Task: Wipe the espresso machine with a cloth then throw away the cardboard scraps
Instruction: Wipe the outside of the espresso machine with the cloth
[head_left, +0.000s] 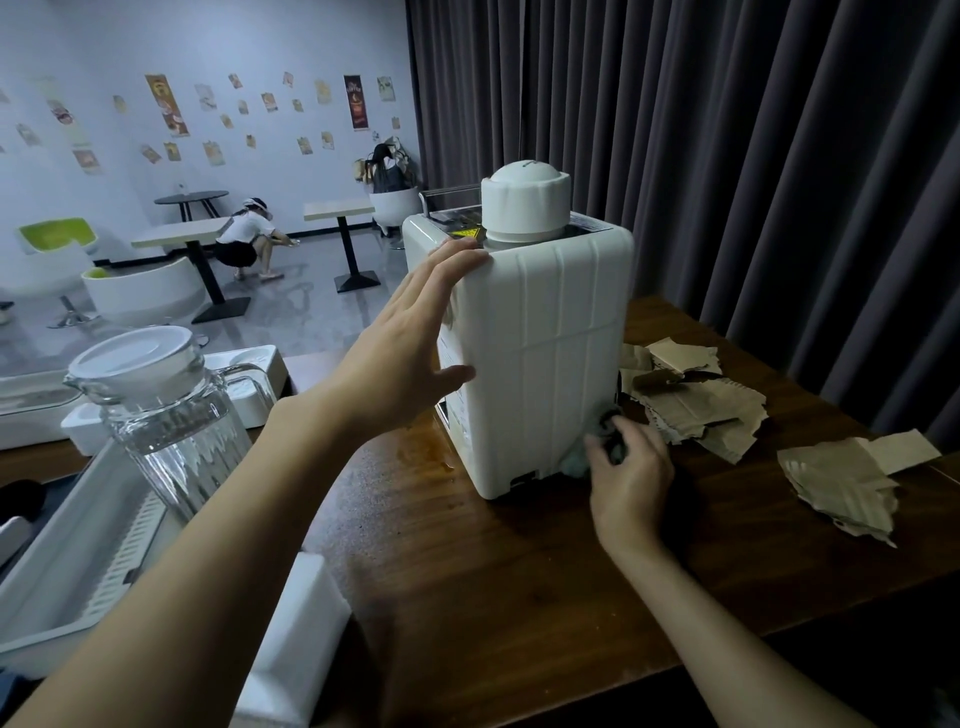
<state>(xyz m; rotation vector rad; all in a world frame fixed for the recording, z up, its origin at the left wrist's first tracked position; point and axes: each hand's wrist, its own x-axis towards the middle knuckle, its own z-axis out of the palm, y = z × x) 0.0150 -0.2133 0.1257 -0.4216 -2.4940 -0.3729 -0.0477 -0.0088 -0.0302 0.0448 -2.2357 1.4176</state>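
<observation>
Room: pale wall with posters (171, 104) far left of espresso machine (535, 358); dark curtain (727, 156) behind it. Glass pitcher (166, 415) left of machine. Machine upright on brown wooden table (519, 571). Left hand (410, 343) open, flat on machine's left side. Right hand (628, 467) clenched around cloth (576, 457), pressed at machine's lower right corner. Cardboard scraps (696, 405) on table, right of machine.

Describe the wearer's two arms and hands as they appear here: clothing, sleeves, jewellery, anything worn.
Both forearms are bare right up to the bottom edge of the picture; no sleeve or cuff shows. The left hand and the right hand wear no gloves, and no watch, bracelet or ring is visible on the sides that face the camera. The fingernails that show look short, with no visible polish. Nothing higher than the forearms is in view.
</observation>
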